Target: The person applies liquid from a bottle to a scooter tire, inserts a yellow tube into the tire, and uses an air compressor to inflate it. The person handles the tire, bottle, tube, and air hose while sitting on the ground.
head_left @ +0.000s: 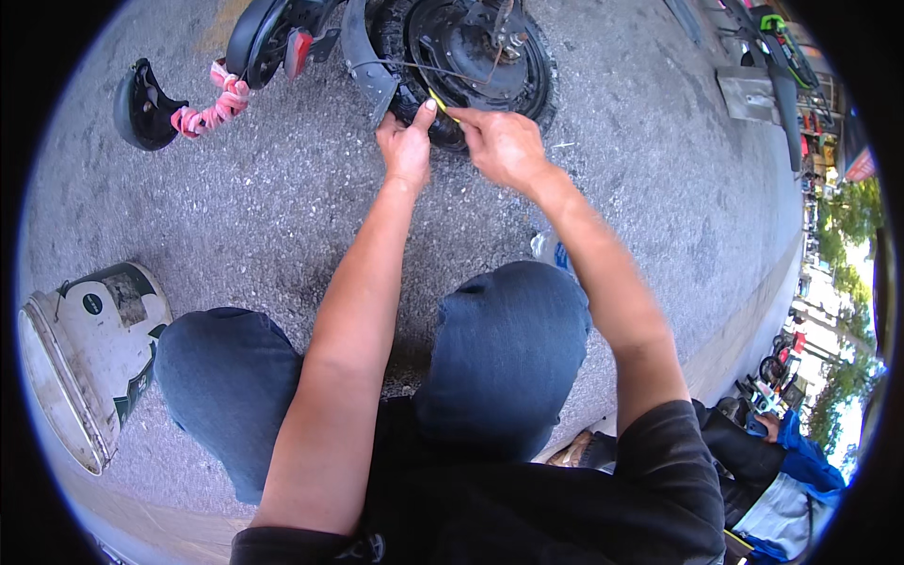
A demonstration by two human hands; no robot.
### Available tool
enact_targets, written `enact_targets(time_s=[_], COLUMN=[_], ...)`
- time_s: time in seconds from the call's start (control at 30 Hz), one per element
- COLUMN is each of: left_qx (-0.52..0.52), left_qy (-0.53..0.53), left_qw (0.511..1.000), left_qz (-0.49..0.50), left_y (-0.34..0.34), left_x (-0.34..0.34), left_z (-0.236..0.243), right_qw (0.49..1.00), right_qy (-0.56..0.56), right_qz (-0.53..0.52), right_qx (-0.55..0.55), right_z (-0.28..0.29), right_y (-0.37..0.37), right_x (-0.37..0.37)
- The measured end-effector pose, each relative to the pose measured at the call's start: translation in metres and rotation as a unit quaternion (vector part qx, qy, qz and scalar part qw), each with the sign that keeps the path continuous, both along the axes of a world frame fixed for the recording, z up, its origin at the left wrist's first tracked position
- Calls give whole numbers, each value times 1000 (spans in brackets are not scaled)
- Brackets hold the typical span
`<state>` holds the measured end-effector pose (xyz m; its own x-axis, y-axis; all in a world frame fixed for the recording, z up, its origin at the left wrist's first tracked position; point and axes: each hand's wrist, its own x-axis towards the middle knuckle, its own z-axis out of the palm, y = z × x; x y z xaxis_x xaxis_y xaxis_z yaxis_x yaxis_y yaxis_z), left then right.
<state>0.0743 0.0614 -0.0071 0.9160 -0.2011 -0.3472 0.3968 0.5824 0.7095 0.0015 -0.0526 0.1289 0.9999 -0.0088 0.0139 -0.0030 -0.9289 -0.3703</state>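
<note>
At top centre, the right hand (508, 149) pinches a slim yellow tool (438, 100) at the black tyre (407, 87); the left hand (407, 153) sets its thumb alongside, its grip unclear; seemingly edge-working, calling next for steady bracing.

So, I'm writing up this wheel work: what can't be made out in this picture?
In the head view:
Thin yellow strip: one end is hidden in the right hand, so its full length is unclear.
Black rubber-tyred wheel: its top is cut off by the upper edge.
Clear plastic bottle: partly hidden behind the blue denim right knee.
</note>
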Motion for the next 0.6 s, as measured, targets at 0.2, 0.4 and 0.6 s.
enact_targets(time_s=[0.2, 0.4, 0.6], left_qx=[10, -10, -4], left_qy=[-31, -32, -32], left_qw=[999, 999, 999], left_qz=[21, 13, 7], left_y=[-4, 3, 1], left_x=[-3, 4, -1], left_z=[-1, -3, -6], right_qw=[996, 993, 1000], right_qy=[76, 97, 15], right_qz=[-37, -6, 20], right_qx=[-29, -72, 18], right_z=[9, 9, 1], right_y=[-1, -10, -6], right_x=[-1, 4, 11])
